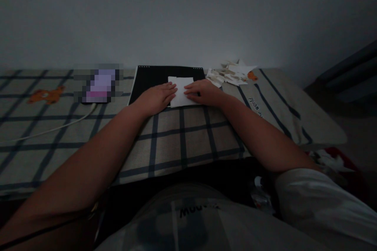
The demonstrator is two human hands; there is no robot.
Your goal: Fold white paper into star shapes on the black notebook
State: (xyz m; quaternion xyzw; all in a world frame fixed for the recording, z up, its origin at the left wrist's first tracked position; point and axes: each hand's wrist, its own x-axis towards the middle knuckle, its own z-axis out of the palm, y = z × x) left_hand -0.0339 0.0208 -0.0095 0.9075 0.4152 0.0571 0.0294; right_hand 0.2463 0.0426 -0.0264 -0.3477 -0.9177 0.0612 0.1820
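A small white sheet of paper (182, 93), possibly folded, lies on a black board with punched holes (165, 72) along its far edge. My left hand (157, 97) rests flat on the paper's left side, fingers stretched out and palm over the board. On the paper's right side lie the fingers of my right hand (203, 91), extended with the thumb a little apart. Neither hand is closed around anything. A strip of paper shows between the two sets of fingertips.
Right of the board sits a heap of white paper pieces (232, 73). A phone (101, 85), blurred out, is plugged into a white cable (64, 125) at left. Everything rests on a checked cloth (167, 141) against a grey wall. A clear bottle (260, 194) stands below the table edge.
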